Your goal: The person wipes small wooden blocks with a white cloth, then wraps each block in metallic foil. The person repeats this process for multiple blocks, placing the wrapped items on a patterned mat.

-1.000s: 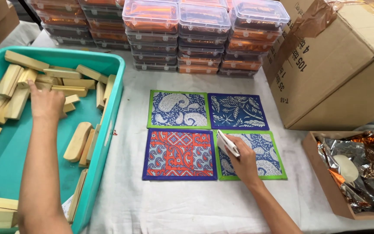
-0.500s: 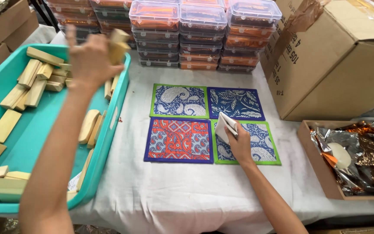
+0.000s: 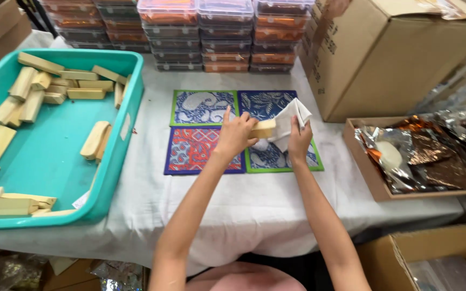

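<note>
My left hand (image 3: 237, 132) grips a pale wooden block (image 3: 263, 129) and holds it against the mouth of a small white paper bag (image 3: 289, 122). My right hand (image 3: 299, 139) pinches that bag from below and keeps it up, above the green-edged mat at the front right. Both hands hover over a square of patterned mats (image 3: 203, 107) on the white tablecloth. More wooden blocks (image 3: 94, 139) lie loose in the teal plastic tub (image 3: 115, 167) to my left.
Stacked clear lidded containers (image 3: 219, 32) line the back of the table. A big cardboard box (image 3: 389, 54) stands at the right. In front of it, a shallow carton (image 3: 367, 172) holds crumpled foil wrappers. More cartons sit on the floor at lower right.
My left hand took a block from the teal tub, lifted it and carried it right to the bag. My right hand raised the white bag off the mat and opened it.
</note>
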